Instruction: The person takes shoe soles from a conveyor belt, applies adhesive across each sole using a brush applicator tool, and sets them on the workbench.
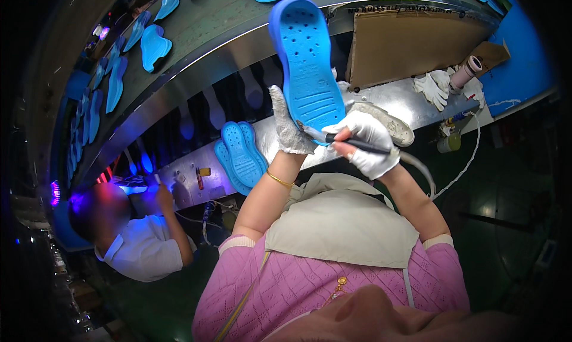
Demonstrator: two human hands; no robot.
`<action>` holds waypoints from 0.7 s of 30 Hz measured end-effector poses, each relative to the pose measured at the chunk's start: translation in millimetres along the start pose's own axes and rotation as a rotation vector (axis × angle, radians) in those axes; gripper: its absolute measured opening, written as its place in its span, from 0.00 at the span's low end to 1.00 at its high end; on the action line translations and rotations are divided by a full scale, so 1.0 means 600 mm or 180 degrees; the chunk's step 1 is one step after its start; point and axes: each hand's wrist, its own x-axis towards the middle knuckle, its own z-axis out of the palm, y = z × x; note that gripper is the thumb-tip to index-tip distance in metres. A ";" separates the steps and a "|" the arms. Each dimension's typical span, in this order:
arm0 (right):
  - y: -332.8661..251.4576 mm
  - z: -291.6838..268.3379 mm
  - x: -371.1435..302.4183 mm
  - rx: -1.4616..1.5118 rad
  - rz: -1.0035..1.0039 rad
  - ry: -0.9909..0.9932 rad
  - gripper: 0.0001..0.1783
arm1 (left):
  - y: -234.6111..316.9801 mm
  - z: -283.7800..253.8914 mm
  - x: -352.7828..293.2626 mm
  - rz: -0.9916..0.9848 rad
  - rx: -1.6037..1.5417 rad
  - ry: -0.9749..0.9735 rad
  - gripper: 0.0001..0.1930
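My left hand (pixel 290 127), in a whitish glove, is closed on the side of a blue shoe sole (pixel 310 73). The sole is raised over the bench with its holed, ridged face toward me. My right hand (pixel 370 140), also gloved but with some fingertips bare, grips a brush (pixel 364 144) by its black handle. Its bristle end lies against or just over the sole's near end; contact is hard to make out. A pale hose (pixel 422 168) trails from the handle's rear. Just beyond my right hand lies a white sole (pixel 393 122), partly covered by it.
Several blue soles (pixel 238 151) are stacked left on the metal bench (pixel 179 184). Behind runs a conveyor belt (pixel 220 17) carrying more soles. Cardboard (pixel 405 47), white gloves (pixel 432 90) and a pinkish cylinder (pixel 466 73) are at right. A co-worker (pixel 146 246) sits at left under purple light.
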 end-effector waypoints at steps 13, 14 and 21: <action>0.027 -0.007 0.006 0.2175 0.1701 0.0239 0.06 | 0.035 -0.001 -0.004 0.0240 0.0082 -0.0073 0.50; 0.027 -0.008 0.003 0.1877 0.1400 0.0331 0.06 | 0.039 -0.005 -0.005 0.0155 -0.0011 -0.0040 0.49; 0.003 -0.007 0.023 -0.0500 -0.0108 -0.0291 0.07 | 0.067 -0.007 0.008 -0.0142 0.0240 -0.0002 0.50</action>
